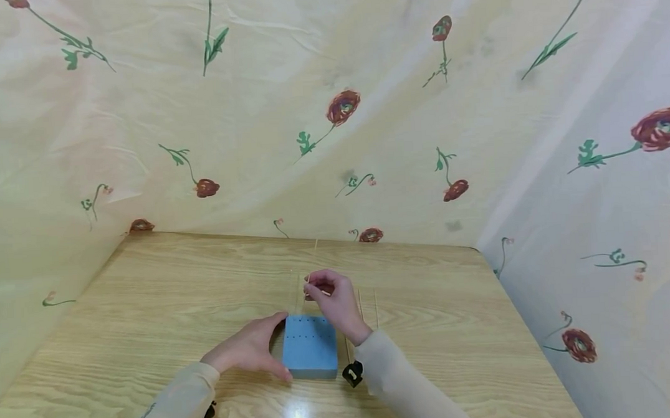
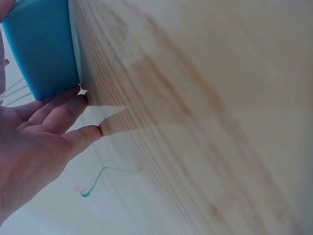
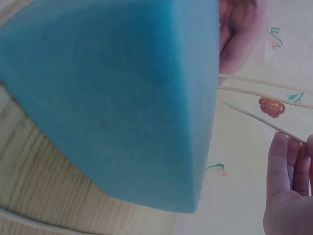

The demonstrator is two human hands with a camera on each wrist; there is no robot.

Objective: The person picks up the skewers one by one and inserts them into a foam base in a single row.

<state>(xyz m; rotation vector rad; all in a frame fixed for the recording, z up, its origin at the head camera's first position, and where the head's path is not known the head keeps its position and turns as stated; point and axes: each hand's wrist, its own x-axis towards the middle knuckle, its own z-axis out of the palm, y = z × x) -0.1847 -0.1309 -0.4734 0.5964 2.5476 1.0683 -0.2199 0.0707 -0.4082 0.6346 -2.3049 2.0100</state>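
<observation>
A blue foam block (image 1: 310, 355) with rows of small holes in its top sits on the table. My left hand (image 1: 252, 345) holds it from the left, thumb near the front corner and fingers at the back. Above the block's far side, my right hand (image 1: 338, 301) pinches a thin wooden skewer (image 3: 254, 116) between thumb and fingers. Its pointed end slants toward the holed face, apart from it in the right wrist view. Two other skewers (image 3: 264, 80) stick out of that face, near the back left corner in the head view.
Several loose skewers (image 1: 376, 310) lie on the wood-grain table (image 1: 448, 354) right of the block, partly hidden by the right forearm. A flower-printed cloth (image 1: 263, 112) hangs behind the table and along both sides.
</observation>
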